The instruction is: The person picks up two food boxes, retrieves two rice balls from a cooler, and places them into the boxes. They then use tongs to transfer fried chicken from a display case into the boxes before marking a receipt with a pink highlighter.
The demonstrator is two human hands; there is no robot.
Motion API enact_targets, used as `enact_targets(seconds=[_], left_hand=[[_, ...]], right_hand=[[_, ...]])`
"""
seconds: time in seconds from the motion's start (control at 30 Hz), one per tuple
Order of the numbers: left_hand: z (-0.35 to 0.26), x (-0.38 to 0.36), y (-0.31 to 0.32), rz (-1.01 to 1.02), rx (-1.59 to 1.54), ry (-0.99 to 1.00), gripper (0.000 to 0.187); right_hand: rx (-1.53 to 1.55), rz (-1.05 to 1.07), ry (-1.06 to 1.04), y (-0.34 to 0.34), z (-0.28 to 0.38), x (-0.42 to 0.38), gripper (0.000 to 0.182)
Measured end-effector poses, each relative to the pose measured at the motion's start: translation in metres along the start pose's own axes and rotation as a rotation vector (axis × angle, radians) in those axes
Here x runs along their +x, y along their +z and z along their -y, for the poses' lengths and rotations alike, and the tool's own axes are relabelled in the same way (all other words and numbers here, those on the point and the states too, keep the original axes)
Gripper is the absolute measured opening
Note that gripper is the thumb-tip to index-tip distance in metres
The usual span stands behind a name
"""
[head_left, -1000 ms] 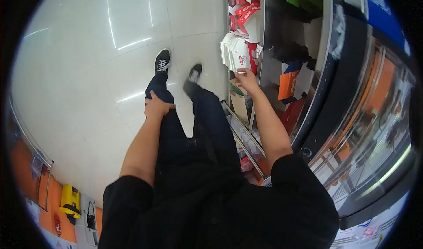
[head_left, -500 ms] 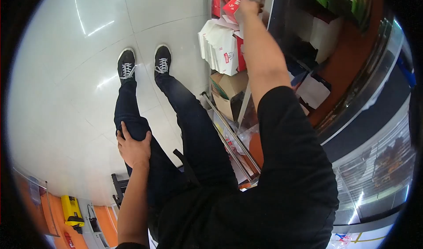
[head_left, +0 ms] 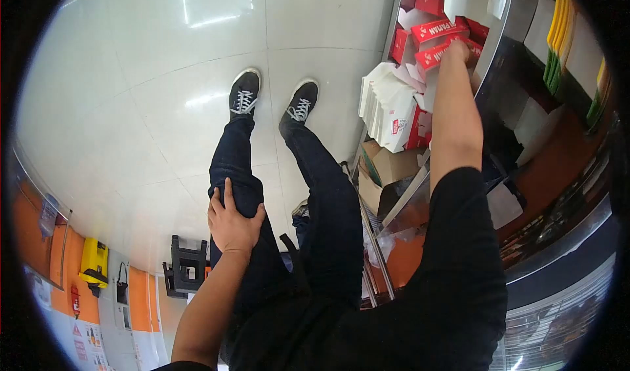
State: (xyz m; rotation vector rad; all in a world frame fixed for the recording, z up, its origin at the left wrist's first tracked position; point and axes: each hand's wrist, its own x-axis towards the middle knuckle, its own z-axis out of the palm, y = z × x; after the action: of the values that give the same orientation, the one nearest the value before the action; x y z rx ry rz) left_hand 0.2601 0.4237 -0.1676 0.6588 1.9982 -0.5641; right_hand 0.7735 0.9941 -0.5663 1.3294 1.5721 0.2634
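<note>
Fingers spread, my left hand (head_left: 235, 221) lies flat on the dark trouser leg (head_left: 226, 154) at my knee. My right arm reaches into the open shelf unit at the upper right. There my right hand (head_left: 461, 48) has its fingers curled at the end of a red carton (head_left: 433, 57) with white lettering; the fingertips are mostly hidden. Another red carton (head_left: 433, 31) lies right behind it. Below them, nearer to me, stands a stack of white folded food boxes (head_left: 387, 105) with a small red print.
Under the white stack is an open brown cardboard box (head_left: 394, 167). Metal rails (head_left: 371, 240) run beside my right leg. A black stool (head_left: 189, 266) stands at the left. Yellow-and-green packets (head_left: 558, 33) hang at the far right. A red extinguisher (head_left: 75, 301) is at lower left.
The view has swung, so the shelf and my legs sit farther right and lower in the picture. My right hand stays at the red cartons; my left hand stays on the knee.
</note>
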Motion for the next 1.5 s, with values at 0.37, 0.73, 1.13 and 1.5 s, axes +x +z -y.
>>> enact_targets(seconds=[0.37,0.73,1.13,1.5], left_hand=[[-0.004,-0.006,-0.009,0.040,-0.035,-0.015,0.098],[0.013,-0.013,0.008,-0.029,-0.025,-0.026,0.100],[0.062,-0.003,-0.054,0.108,-0.017,0.016,0.099],[0.033,0.012,-0.051,0.046,0.312,0.570,0.064]], right_hand=[[1.017,-0.433,0.411,-0.218,0.021,-0.300,0.035],[0.936,-0.322,-0.283,-0.230,0.099,-0.485,0.019],[1.280,-0.086,-0.356,-0.255,0.036,-0.776,0.019],[1.424,0.278,0.235,-0.127,0.056,-1.028,0.025]])
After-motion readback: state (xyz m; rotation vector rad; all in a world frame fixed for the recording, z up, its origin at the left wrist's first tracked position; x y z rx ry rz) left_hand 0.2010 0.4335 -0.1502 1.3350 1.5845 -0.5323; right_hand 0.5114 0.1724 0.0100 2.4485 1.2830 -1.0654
